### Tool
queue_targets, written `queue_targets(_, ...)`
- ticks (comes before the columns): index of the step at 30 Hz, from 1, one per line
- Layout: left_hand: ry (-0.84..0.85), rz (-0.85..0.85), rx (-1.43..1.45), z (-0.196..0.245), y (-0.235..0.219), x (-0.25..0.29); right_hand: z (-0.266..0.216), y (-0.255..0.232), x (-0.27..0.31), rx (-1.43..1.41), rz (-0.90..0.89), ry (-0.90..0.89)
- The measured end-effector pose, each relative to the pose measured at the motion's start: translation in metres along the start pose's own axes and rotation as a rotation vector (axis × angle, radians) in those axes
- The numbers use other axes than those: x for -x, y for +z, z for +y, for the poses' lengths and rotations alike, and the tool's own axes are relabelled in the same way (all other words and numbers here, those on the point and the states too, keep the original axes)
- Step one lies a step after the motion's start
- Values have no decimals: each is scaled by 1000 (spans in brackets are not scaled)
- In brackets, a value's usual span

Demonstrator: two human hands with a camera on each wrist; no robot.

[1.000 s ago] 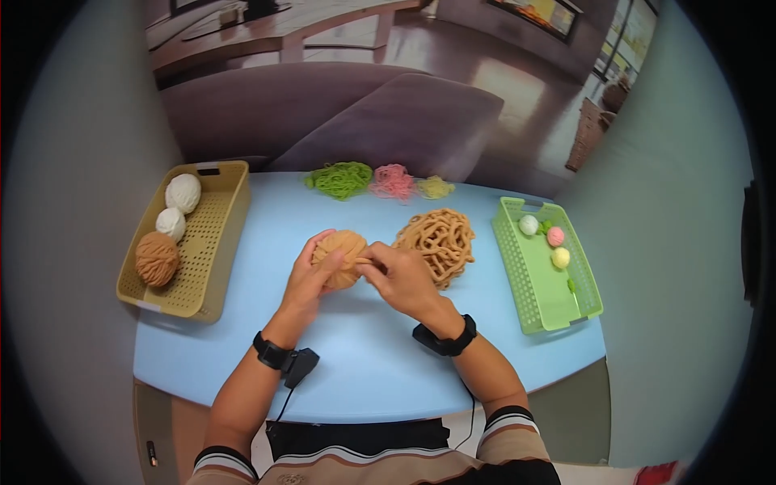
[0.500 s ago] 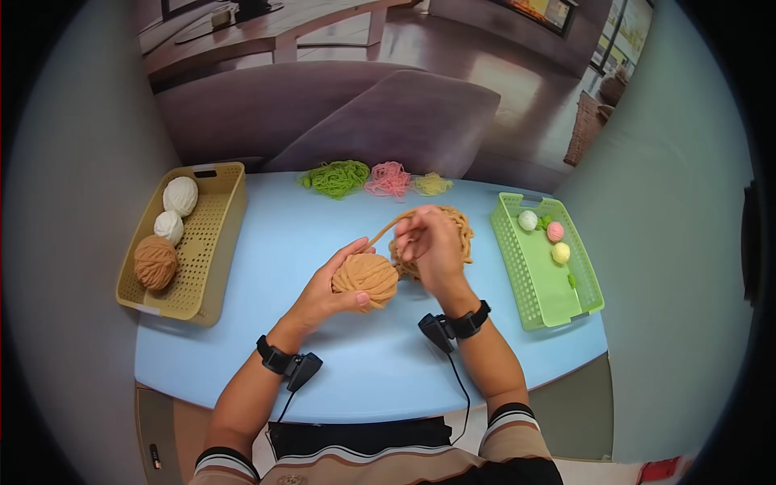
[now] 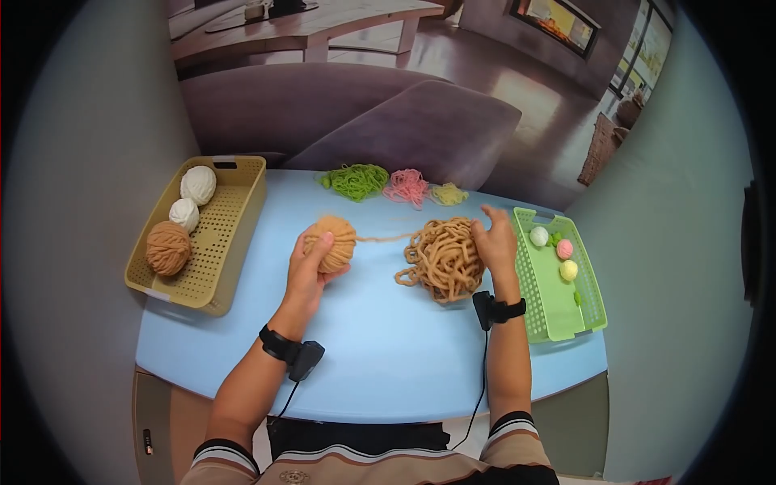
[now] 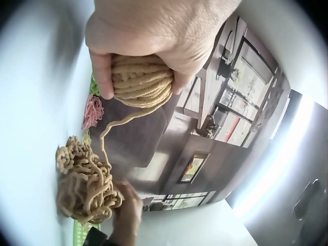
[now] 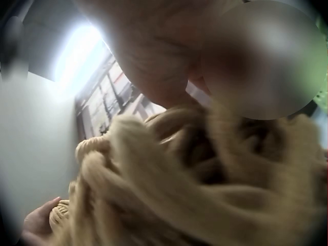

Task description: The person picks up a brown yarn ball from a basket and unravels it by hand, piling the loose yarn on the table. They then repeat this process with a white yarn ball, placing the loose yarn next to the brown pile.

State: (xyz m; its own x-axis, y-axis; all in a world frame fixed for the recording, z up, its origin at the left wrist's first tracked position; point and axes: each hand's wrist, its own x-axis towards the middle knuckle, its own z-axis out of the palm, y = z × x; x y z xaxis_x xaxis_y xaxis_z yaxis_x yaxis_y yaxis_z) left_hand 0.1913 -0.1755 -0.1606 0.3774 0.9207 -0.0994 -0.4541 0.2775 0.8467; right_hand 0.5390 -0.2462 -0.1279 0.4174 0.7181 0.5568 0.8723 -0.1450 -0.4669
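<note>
In the head view my left hand [image 3: 305,271] grips a wound tan yarn ball [image 3: 334,242], thumb across its front. A single strand [image 3: 384,239] runs from the ball to a loose tan yarn heap [image 3: 444,259] on the table. My right hand [image 3: 498,242] is at the heap's right side, its fingers loosely spread; any grip on the yarn is not visible. In the left wrist view the fingers wrap the ball [image 4: 141,82] and the strand hangs down to the heap [image 4: 87,184]. Thick loops [image 5: 169,179] fill the right wrist view below the right hand [image 5: 154,46].
On the left a tan basket [image 3: 242,234] holds two white balls and a brown ball [image 3: 168,248]. On the right stands a green basket [image 3: 529,283] with small balls. Green [image 3: 356,182], pink [image 3: 406,186] and yellow yarn [image 3: 449,194] lie at the back edge.
My left hand has moved left and slightly up with the ball. My right hand has moved right, away from the ball, and the strand now stretches between ball and heap.
</note>
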Motion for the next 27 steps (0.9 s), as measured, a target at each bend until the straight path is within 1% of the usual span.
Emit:
queue_targets(1, 11, -32, -44, 0, 2, 2, -24, -8, 5, 73, 116, -116)
queue_targets(3, 29, -96, -130, 2, 10, 8, -81, -27, 14, -234, -57, -106)
queue_targets(4, 50, -125, -126, 3, 12, 10, -104, -29, 22, -388, -142, -97)
queue_targets(6, 87, -190, -121, 2, 14, 14, -132, -18, 47, -378, -405, -156)
queue_targets(9, 214, -199, -122, -2, 16, 13, -150, 15, 75, -286, -440, -349)
queue_targets(12, 278, -168, -127, 5, 18, 14, -147, 22, 76, -205, -455, -317)
queue_targets(15, 228, -143, -182, 8, 15, 11, -144, 4, 64, -459, -619, -179)
queue_targets(16, 208, -168, -198, 7, 15, 11, -146, -4, 59, -559, -694, -92)
queue_targets(18, 165, -221, -232, 4, 15, 10, -146, -18, 53, -825, -704, 54)
queue_targets(19, 215, -257, -318, 1, 14, 10, -145, -23, 51, -957, -704, 134)
queue_targets(21, 309, -341, -492, -9, 12, 8, -141, -29, 48, -1065, -551, 131)
queue_targets(22, 452, -338, -649, -9, 14, 10, -140, -32, 47, -1124, -462, 130)
queue_targets(23, 471, -347, -699, -9, 15, 12, -137, -36, 44, -1180, -370, 129)
queue_targets(25, 508, -363, -797, -4, 18, 18, -128, -46, 36, -1357, -176, 67)
queue_targets(26, 418, -354, -682, -4, 17, 17, -123, -52, 32, -1443, -79, 34)
queue_targets(27, 329, -342, -568, -3, 14, 15, -119, -60, 28, -1446, 0, 27)
